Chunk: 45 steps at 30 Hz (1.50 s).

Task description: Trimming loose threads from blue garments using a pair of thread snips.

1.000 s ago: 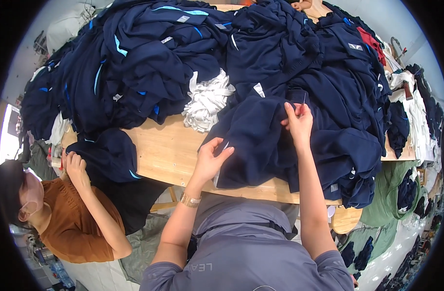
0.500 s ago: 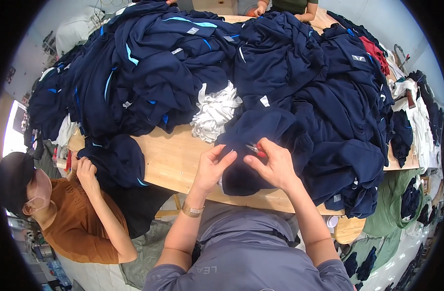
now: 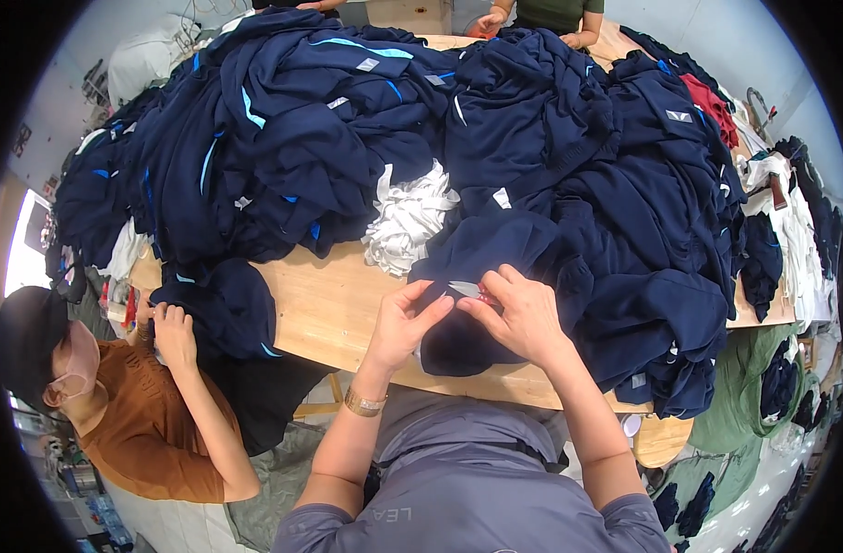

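Observation:
My right hand is closed around small red-handled thread snips, whose metal blades point left toward the fingertips of my other hand. My left hand pinches thumb and forefinger together at the edge of a navy garment, which lies bunched under both hands at the table's near side. A tiny pale bit shows at the left fingertips; I cannot make out whether it is a thread or a label. Just beyond the garment sits a heap of white fabric strips.
Piles of navy garments with light blue trim cover much of the wooden table. At left, a masked person in a brown shirt handles navy cloth. Another person's hands are at the far edge. A wooden stool stands below right.
The snips have come more into view, their blades now reaching toward my left fingertips. My right hand has turned slightly; my left has barely moved. The far person's hand has shifted.

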Available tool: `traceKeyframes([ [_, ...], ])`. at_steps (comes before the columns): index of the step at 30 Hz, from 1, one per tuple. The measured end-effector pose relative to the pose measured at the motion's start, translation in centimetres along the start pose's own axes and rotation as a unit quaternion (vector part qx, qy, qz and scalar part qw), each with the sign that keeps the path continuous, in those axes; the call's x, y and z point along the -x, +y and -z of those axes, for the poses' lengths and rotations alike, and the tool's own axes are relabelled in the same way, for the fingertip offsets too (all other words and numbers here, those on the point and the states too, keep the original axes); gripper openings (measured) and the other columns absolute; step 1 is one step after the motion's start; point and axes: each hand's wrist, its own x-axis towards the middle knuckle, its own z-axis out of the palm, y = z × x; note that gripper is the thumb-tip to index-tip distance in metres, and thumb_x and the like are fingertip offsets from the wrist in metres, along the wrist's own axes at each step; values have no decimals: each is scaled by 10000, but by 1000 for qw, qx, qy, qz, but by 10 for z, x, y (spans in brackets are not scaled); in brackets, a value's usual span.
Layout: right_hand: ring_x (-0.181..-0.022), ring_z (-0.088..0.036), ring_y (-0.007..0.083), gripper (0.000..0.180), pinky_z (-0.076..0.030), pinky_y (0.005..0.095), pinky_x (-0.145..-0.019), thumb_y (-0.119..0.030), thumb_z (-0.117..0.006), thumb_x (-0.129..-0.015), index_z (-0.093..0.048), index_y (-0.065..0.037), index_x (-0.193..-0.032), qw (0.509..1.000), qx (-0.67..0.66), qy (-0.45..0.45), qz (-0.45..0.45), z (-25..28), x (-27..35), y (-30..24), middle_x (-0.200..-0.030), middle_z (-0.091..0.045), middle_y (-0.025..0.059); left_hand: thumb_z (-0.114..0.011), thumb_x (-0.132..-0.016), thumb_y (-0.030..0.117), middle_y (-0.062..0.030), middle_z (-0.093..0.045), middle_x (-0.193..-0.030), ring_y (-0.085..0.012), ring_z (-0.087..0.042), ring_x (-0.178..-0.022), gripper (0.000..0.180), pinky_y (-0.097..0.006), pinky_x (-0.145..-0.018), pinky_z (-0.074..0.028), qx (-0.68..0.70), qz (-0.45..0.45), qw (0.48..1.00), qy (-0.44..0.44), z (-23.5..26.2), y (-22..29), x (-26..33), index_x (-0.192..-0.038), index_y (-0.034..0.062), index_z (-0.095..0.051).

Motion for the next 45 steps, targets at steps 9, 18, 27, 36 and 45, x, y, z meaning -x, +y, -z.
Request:
traceKeyframes([
  [9, -521, -545, 248, 357, -393, 327, -448, -395, -641, -798, -555, -53, -737, 1000, -15, -2, 15, 1, -1, 4, -648, -483, 82, -630, -839, 32, -20, -626, -955, -58, -561, -849, 191, -195, -768, -460, -40, -6, 999, -2, -1, 2, 1, -1021, -20, -609],
  [18, -439, -466, 42, 235, -356, 163, -389, -258, -541, -917, -431, -79, -812, 863, -410, 113, -272, -15, 19, 63, -597, -442, -22, -705, -776, 237, -158, -580, -1007, -266, -550, -961, 408, -347, -844, -432, -643, -183, 671, 320, 59, -22, -12, -1106, 41, -566],
  [27, -513, -509, 139, 357, -423, 277, -498, -165, -729, -763, -400, -30, -791, 940, -231, 115, -222, -67, 44, 43, -615, -519, 66, -713, -749, 340, -221, -594, -1035, -356, -542, -995, 446, -384, -856, -430, -565, -108, 807, 133, 55, -61, -49, -1003, -13, -611],
  [36, -580, -521, 134, 394, -451, 260, -568, -202, -761, -729, -429, -32, -852, 933, -280, 110, -198, -58, 37, 18, -743, -555, 65, -571, -905, 177, -7, -590, -782, -36, -511, -702, 186, -199, -613, -428, -67, -48, 993, 79, 8, -22, -40, -884, -7, -560],
  [45, -504, -433, 122, 322, -372, 249, -481, -181, -737, -759, -457, -34, -817, 958, -233, 98, -139, -29, 23, 1, -614, -489, 32, -604, -888, 145, 86, -501, -688, 37, -378, -586, 159, -138, -490, -285, 10, -36, 995, 92, -2, -17, -25, -767, 90, -517],
])
